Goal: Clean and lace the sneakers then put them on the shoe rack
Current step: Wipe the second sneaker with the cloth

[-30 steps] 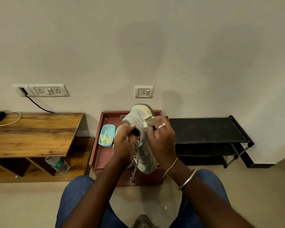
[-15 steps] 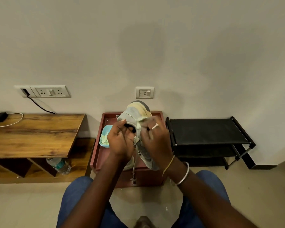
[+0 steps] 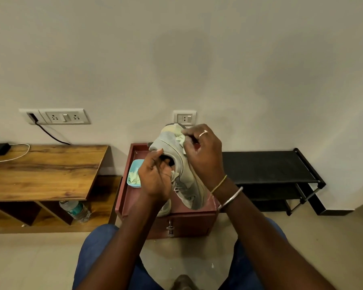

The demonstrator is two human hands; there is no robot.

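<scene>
A pale grey sneaker point(image 3: 183, 164) is held up over the red box point(image 3: 189, 222), heel end upward, toe pointing down. My left hand point(image 3: 155, 178) grips it at the collar, fingers curled into the opening. My right hand point(image 3: 203, 155) pinches a pale green wipe point(image 3: 181, 140) against the sneaker's heel side. Part of a second light sneaker point(image 3: 165, 208) shows below my left wrist on the box. The black shoe rack point(image 3: 268, 168) stands to the right against the wall, its shelves bare.
A light blue dish point(image 3: 134, 175) with pale wipes sits on the box at the left. A wooden table point(image 3: 42, 170) stands further left, with a water bottle point(image 3: 76, 210) lying under it. My knees in blue trousers are at the bottom.
The sneaker has been raised and tipped with its heel higher. My right hand with the wipe moved up from the sneaker's side to near the heel.
</scene>
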